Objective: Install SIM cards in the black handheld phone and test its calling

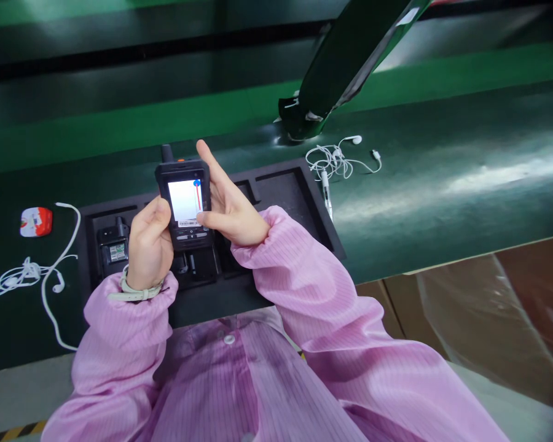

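A black two-way radio (187,205) with a stubby antenna and a lit, mostly white screen is held up over a black foam tray (276,178). My left hand (151,245) is closed round its left side, thumb at the screen's edge. On the right side, my right hand (233,209) also grips it, with the thumb on the lower right of the screen and the index finger stretched up along the edge. The other right fingers are mostly hidden. Another black device (113,245) with its inside showing lies in a left compartment of the tray.
White wired earphones (25,276) and a white cable (46,294) lie left, near a red-and-white object (35,221). More white earphones (334,159) and a pen-like item (327,193) lie right. A dark green post (341,67) rises behind; cardboard boxes (442,307) stand below right.
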Demonstrator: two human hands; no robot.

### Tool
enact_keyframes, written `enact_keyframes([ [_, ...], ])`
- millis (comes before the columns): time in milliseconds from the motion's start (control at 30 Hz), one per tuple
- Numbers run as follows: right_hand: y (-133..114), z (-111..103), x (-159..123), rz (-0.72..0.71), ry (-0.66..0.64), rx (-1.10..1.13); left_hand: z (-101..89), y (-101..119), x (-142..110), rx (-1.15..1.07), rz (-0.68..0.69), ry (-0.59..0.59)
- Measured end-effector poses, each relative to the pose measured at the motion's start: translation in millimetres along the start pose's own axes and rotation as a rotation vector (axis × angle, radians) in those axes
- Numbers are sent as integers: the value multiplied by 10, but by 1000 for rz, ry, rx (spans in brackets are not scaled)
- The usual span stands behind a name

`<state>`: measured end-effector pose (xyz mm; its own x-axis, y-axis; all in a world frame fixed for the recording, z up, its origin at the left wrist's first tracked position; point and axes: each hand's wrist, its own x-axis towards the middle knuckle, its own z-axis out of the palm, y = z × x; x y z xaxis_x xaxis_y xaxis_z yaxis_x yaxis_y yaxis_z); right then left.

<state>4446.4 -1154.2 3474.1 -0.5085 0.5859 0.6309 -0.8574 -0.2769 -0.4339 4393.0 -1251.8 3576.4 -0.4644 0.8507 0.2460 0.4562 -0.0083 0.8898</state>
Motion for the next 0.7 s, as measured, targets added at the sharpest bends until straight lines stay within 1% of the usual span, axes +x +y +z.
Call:
enact_keyframes([
  [67, -11, 2, 1, -1, -9, 21, 1, 1, -3, 6, 1, 6],
  [167, -40, 24, -3, 19, -24, 134, 4, 5, -7, 19, -7, 13],
  [233, -61, 43, -8, 39, -2, 195, 6, 8, -9, 10, -10, 3],
  [300, -73, 58, -10, 58, 34, 206, 8, 8, -10, -11, -12, -6],
  [400, -71, 67, -14, 61, 54, 168, 13, -1, -10, -11, -13, -1],
  [600, -39, 75, -55, 20, 45, -82, 40, -30, -2, 49, 43, 19],
  [700, -28, 79, -62, 9, 69, -108, 56, -30, -3, 61, 45, 21],
])
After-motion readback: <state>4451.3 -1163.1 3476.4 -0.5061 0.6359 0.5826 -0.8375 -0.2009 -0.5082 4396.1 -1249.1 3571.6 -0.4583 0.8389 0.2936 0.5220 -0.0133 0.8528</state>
